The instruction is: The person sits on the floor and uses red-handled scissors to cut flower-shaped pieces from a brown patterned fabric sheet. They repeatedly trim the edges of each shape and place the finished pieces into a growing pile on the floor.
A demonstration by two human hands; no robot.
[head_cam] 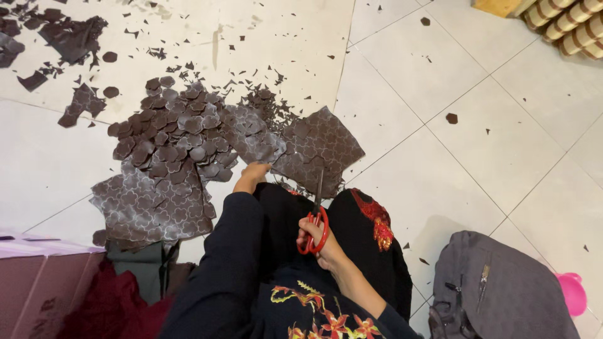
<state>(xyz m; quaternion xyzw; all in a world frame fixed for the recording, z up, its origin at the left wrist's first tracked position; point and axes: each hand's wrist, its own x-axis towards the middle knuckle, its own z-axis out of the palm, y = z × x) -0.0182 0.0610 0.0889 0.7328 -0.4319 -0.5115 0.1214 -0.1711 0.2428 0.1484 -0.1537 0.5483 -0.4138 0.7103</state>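
Far left of the fingers, a pink box (38,276) and a dark red cloth (107,307) are cut off by the frame edge; their full shape cannot be determined. Above them, a large patterned brown sheet (151,201) lies flat on the tiled floor (477,150), with a heap of cut-out pieces (176,135) resting on its upper part. The left hand (252,177) lies just right of that sheet, its fingers curled narrow onto the near edge of a smaller patterned sheet (317,147); whether they pinch it or only press it cannot be told, since the fingertips are hidden under the hand. The right hand (317,242) is closed through the red handles of the scissors (317,216), holding them firmly, with the blades pointing away into the smaller sheet. The blade tips merge with the dark material, so the blade opening is hard to make out. Risk: the left-hand fingers sit near the cutting line, so a slip of the sheet could bring them against the blades. Risk: the sheet rests partly on the dark garment over the lap, so the blades may catch the cloth. Right of the fingers, a grey bag (496,289) half covers a pink object (573,294), which cannot be identified.
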